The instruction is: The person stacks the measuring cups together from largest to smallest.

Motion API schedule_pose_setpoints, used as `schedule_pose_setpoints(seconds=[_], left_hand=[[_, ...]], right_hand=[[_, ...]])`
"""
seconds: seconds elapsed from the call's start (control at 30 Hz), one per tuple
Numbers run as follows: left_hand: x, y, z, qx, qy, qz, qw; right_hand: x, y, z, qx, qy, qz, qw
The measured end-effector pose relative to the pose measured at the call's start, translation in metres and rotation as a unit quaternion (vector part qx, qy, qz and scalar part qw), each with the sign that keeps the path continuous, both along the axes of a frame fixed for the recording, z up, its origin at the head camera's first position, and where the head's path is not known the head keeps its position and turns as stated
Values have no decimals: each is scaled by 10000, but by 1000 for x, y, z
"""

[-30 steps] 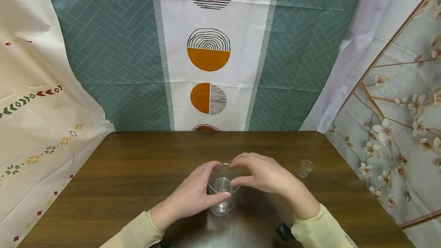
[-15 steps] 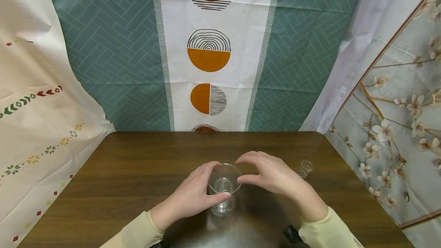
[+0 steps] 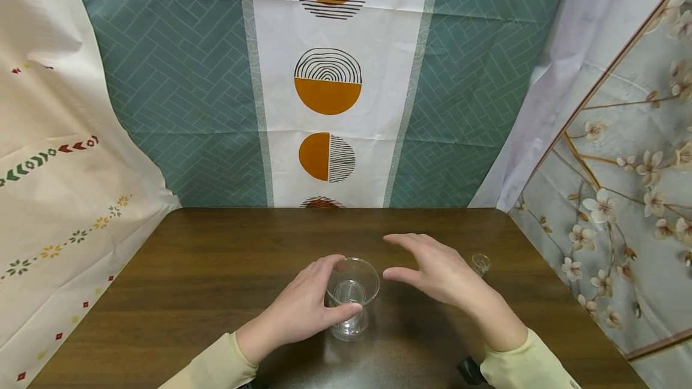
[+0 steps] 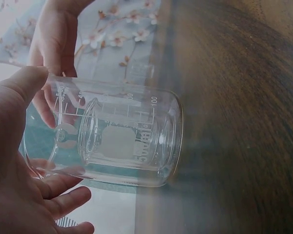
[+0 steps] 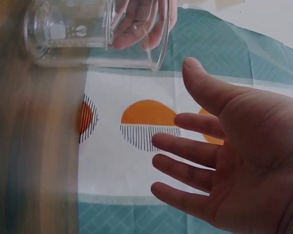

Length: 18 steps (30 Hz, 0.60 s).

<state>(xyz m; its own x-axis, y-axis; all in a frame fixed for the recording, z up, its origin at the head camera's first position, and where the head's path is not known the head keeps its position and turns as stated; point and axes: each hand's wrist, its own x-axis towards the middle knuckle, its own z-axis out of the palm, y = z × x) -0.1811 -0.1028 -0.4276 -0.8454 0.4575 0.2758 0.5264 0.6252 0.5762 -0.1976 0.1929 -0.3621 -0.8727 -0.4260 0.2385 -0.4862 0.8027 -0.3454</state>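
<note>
- A person's left hand (image 3: pixel 303 311) grips a clear glass beaker (image 3: pixel 351 299) standing upright on a dark wooden table (image 3: pixel 205 269), thumb curled across the near wall and fingers wrapped round the far side close under the rim.
- From the left wrist, the beaker (image 4: pixel 117 139) fills the frame: the thumb (image 4: pixel 19 92) lies along its upper wall, the fingertips (image 4: pixel 63 192) curl beneath it, and white graduation marks, one reading 100, run down the glass.
- A smaller glass vessel (image 3: pixel 349 293) sits nested inside the beaker, its rim well below the beaker's own; the left wrist view shows it as a second ring of glass (image 4: pixel 95 134) within the outer wall. Whether either holds any liquid cannot be told; both look clear.
- The right hand (image 3: pixel 438 272) hovers just to the right of the beaker, apart from it, fingers spread and nearly straight, holding nothing. The right wrist view confirms it: an open palm (image 5: pixel 244 151), the beaker (image 5: pixel 97 31) clear of the fingertips.
- A second small clear glass (image 3: pixel 480 264) stands upright on the table just beyond the right hand, partly hidden by it; it looks empty.
- Pale yellow sleeves (image 3: pixel 216 368) cover both forearms.
- Patterned cloths hang behind and beside the table: teal herringbone with orange half-circles (image 3: pixel 327 83) at the back, blossoms (image 3: pixel 611 197) on the right.
</note>
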Motion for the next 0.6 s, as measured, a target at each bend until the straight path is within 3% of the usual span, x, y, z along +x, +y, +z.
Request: schedule_pose_setpoints(seconds=[0.6], left_hand=[[1,1,1,20,-70,62,10000]], right_hand=[[-3,20,-13,-8,539,-191,9984]])
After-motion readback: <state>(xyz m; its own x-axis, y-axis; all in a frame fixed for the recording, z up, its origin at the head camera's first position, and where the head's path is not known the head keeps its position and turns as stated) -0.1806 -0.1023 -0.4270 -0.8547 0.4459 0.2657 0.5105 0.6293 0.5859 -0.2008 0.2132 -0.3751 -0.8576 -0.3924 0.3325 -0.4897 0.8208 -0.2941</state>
